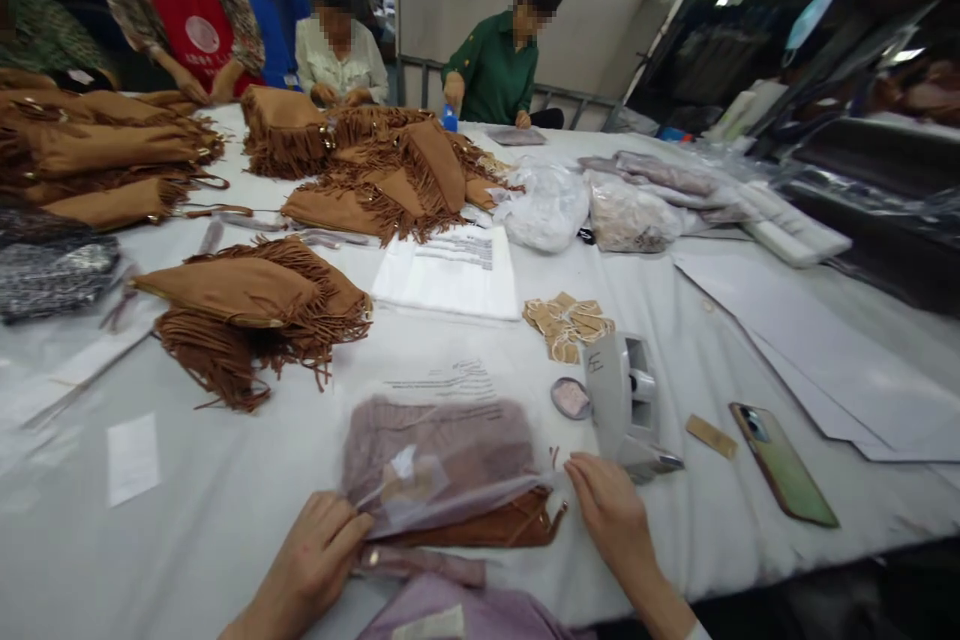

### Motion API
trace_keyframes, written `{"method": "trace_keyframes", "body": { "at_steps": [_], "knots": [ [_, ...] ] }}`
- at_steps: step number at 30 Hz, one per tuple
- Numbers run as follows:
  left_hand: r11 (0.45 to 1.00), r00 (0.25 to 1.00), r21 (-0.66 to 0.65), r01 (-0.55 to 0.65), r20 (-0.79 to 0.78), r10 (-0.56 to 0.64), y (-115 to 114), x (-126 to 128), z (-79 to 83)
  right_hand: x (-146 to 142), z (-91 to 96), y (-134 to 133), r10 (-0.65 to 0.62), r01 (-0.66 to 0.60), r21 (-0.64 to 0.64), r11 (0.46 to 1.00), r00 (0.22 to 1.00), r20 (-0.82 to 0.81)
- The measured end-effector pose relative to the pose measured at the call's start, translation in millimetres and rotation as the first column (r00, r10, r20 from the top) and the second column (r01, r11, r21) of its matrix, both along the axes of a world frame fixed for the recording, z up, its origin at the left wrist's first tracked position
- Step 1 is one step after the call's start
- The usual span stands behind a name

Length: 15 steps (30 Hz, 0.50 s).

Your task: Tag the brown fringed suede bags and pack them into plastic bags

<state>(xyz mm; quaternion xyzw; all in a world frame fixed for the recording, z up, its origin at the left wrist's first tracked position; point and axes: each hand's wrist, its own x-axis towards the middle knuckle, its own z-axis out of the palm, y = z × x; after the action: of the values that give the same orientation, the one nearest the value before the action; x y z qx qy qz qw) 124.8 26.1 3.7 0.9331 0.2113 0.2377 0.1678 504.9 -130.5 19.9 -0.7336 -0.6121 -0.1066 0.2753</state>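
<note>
My left hand pinches the open edge of a clear plastic bag that holds a mauve knitted item. My right hand rests beside the bag's right end, fingers curled at the corner of a brown suede fringed bag that lies half inside the plastic. A folded mauve piece lies under my hands at the table's front edge.
A tape dispenser, a phone, paper tags and printed sheets lie on the white table. Piles of brown fringed bags spread left and back. Three people work at the far side.
</note>
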Motion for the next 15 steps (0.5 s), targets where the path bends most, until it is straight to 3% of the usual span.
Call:
{"method": "trace_keyframes", "body": {
  "at_steps": [4,9,12,15],
  "knots": [
    [0.999,0.999,-0.034,-0.032,-0.006,0.031,7,-7,-1.9,14,7.1,-8,-0.082,0.068,-0.083,0.994,0.980,-0.182],
    [0.998,0.998,-0.047,-0.049,0.028,0.050,10,-18,-11.3,-4,10.4,-7,0.088,-0.155,-0.168,0.974,0.931,-0.354],
    [0.998,0.999,-0.033,-0.044,0.007,0.044,14,-27,-17.2,-11,5.5,1,0.064,-0.179,-0.163,0.970,0.839,-0.540],
    [0.998,0.999,-0.049,-0.036,0.009,0.036,18,-34,-23.1,-9,0.3,5,-0.093,-0.103,-0.208,0.973,0.648,-0.756]
  ]
}}
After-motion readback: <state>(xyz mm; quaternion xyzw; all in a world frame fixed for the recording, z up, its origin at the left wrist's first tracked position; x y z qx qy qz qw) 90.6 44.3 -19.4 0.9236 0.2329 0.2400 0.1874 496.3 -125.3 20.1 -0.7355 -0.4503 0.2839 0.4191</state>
